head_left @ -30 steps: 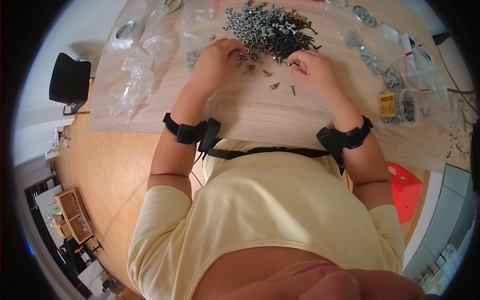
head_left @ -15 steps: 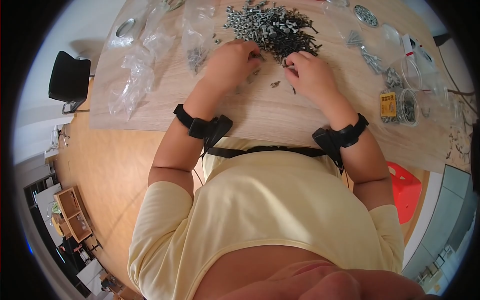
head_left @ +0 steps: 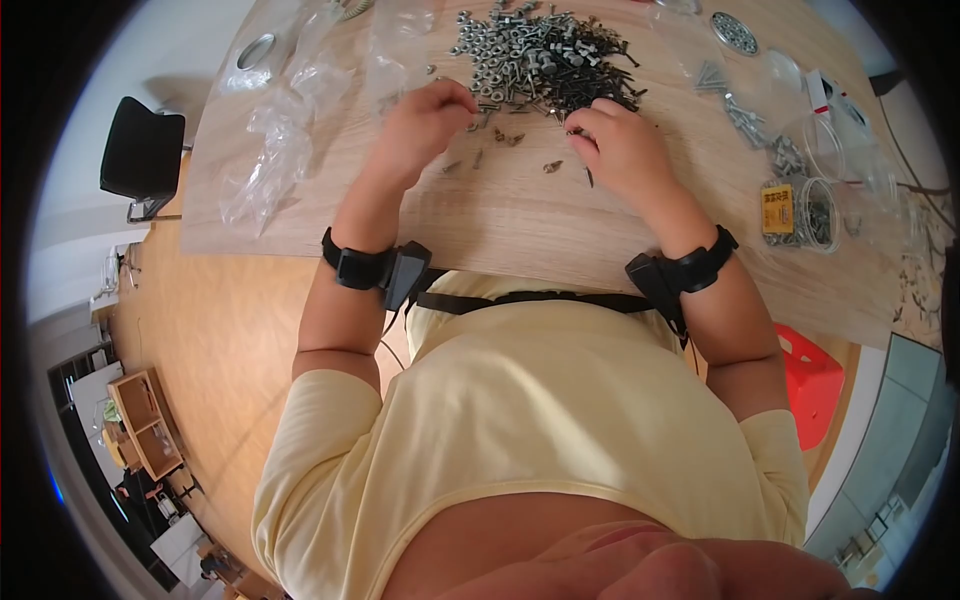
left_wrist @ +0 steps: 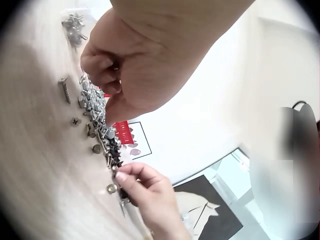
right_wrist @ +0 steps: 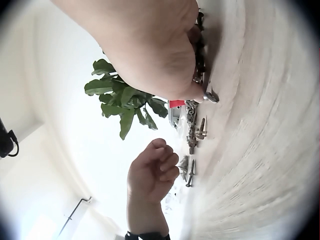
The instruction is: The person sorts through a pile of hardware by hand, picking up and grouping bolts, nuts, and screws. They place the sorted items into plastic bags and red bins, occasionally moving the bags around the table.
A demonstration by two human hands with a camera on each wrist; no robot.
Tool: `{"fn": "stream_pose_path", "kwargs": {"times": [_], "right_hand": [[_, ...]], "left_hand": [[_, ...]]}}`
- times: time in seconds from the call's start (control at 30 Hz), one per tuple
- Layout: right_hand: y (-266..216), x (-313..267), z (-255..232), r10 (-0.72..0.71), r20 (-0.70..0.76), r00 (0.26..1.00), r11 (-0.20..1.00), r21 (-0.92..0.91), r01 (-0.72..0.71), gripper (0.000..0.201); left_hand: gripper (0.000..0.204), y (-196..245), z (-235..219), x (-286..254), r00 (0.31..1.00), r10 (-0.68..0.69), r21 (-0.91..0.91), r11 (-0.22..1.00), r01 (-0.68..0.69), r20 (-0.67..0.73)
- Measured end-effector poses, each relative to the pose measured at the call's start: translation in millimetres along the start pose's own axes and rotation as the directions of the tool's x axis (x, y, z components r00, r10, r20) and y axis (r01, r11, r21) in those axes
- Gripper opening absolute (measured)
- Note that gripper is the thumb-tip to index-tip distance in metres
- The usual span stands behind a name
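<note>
My left hand (head_left: 428, 118) is over the table just left of a heap of nuts, bolts and screws (head_left: 520, 60). Its fingers curl in toward the palm, and nothing shows between them in the right wrist view. At the near right edge of the heap, my right hand (head_left: 625, 150) pinches a small screw between thumb and fingertips, mostly hidden by the fingers. Below the heap lie several loose screws, among them a brownish one (head_left: 552, 167) and a thin one (head_left: 588, 178). A single long screw (left_wrist: 65, 91) lies beneath the left hand in the left wrist view.
Crumpled clear plastic bags (head_left: 270, 160) spread over the table's left side, near a round metal lid (head_left: 257, 51). Over on the right are a perforated disc (head_left: 735, 33), small piles of screws (head_left: 743, 120) and a clear tub with a yellow label (head_left: 777, 209).
My left hand reached right among the loose screws, then drew back left, uncovering several of them. The right hand shifted slightly, staying at the heap's near edge.
</note>
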State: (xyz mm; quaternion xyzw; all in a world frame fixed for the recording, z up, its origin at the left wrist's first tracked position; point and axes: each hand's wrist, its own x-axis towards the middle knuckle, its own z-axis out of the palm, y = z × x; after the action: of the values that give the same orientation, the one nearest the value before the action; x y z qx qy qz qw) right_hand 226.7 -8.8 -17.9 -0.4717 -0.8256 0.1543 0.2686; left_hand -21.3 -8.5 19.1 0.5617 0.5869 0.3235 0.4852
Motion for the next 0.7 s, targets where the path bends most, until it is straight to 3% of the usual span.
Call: {"fn": "stream_pose_path", "kwargs": {"times": [0.03, 0.07, 0.1, 0.13, 0.17, 0.2, 0.23, 0.27, 0.33, 0.37, 0.43, 0.47, 0.5, 0.53, 0.57, 0.6, 0.67, 0.7], "right_hand": [[-1, 0, 0, 0.002, -0.001, 1.0, 1.0, -0.001, -0.002, 0.009], [-2, 1, -3, 0.001, 0.0, 1.0, 1.0, -0.001, -0.001, 0.009], [-5, 3, -6, 0.048, 0.002, 0.999, 0.988, 0.145, -0.048, 0.009], [-7, 4, -10, 0.094, 0.012, 0.995, 0.953, 0.288, -0.094, 0.009], [-5, 6, -13, 0.093, 0.013, 0.996, 0.953, 0.287, -0.093, 0.009], [2, 8, -16, 0.215, 0.169, 0.962, 0.68, 0.681, -0.272, 0.009], [7, 10, -19, 0.243, 0.358, 0.901, 0.231, 0.881, -0.413, 0.01], [10, 10, -22, 0.243, 0.358, 0.901, 0.232, 0.881, -0.413, 0.01], [15, 10, -26, 0.129, 0.437, 0.89, -0.152, 0.896, -0.417, 0.011], [16, 10, -25, 0.13, 0.436, 0.891, -0.151, 0.896, -0.417, 0.011], [15, 10, -22, 0.129, 0.456, 0.88, 0.304, 0.827, -0.473, 0.011], [11, 9, -21, 0.129, 0.457, 0.88, 0.304, 0.827, -0.474, 0.011], [2, 5, -18, 0.106, 0.394, 0.913, 0.695, 0.628, -0.351, 0.012], [-7, 2, -17, 0.052, 0.348, 0.936, 0.941, 0.296, -0.162, 0.013], [-8, -3, -9, -0.11, 0.157, 0.981, 0.977, 0.197, 0.078, 0.014], [-7, -5, -4, -0.112, 0.158, 0.981, 0.977, 0.197, 0.08, 0.014], [-5, -6, 2, -0.253, 0.137, 0.958, 0.964, 0.121, 0.238, 0.014], [-5, -6, 2, -0.254, 0.137, 0.957, 0.964, 0.12, 0.238, 0.014]], "left_hand": [[0.01, 2, 6, -4, 1.0, 0.0, 0.0, 1.0, 0.0, -0.002], [0.012, 3, 13, -7, 0.988, 0.155, 0.328, 0.934, -0.139, -0.023], [0.015, 4, 16, -9, 0.952, 0.305, 0.62, 0.746, -0.244, 0.008], [0.015, 1, 17, -8, 0.952, 0.305, 0.619, 0.746, -0.244, 0.008], [0.017, -6, 18, -5, 0.921, 0.388, 0.622, 0.711, -0.327, 0.041], [0.019, -11, 19, -3, 0.881, 0.468, 0.622, 0.669, -0.407, 0.073], [0.019, -14, 18, -1, 0.881, 0.468, 0.622, 0.669, -0.407, 0.073], [0.019, -16, 17, 1, 0.872, 0.479, 0.641, 0.641, -0.422, 0.095], [0.019, -13, 18, 1, 0.861, 0.494, 0.659, 0.609, -0.442, 0.12], [0.017, -8, 20, -2, 0.894, 0.442, 0.627, 0.675, -0.389, 0.08], [0.016, -3, 18, -2, 0.923, 0.384, 0.591, 0.735, -0.332, 0.042], [0.015, -3, 14, 0, 0.972, 0.233, 0.196, 0.953, -0.231, 0.015], [0.016, -2, 12, 2, 0.995, 0.079, -0.235, 0.97, -0.063, 0.057], [0.016, 2, 11, 0, 0.996, 0.077, -0.236, 0.97, -0.061, 0.056], [0.016, 9, 10, -2, 0.988, 0.042, -0.444, 0.895, 0.028, 0.148], [0.016, 12, 10, -3, 0.97, 0.031, -0.62, 0.773, 0.131, 0.243], [0.016, 8, 10, 2, 0.965, 0.027, -0.543, 0.831, 0.124, 0.262], [0.016, 6, 11, 4, 0.959, 0.021, -0.459, 0.881, 0.115, 0.282]]}}
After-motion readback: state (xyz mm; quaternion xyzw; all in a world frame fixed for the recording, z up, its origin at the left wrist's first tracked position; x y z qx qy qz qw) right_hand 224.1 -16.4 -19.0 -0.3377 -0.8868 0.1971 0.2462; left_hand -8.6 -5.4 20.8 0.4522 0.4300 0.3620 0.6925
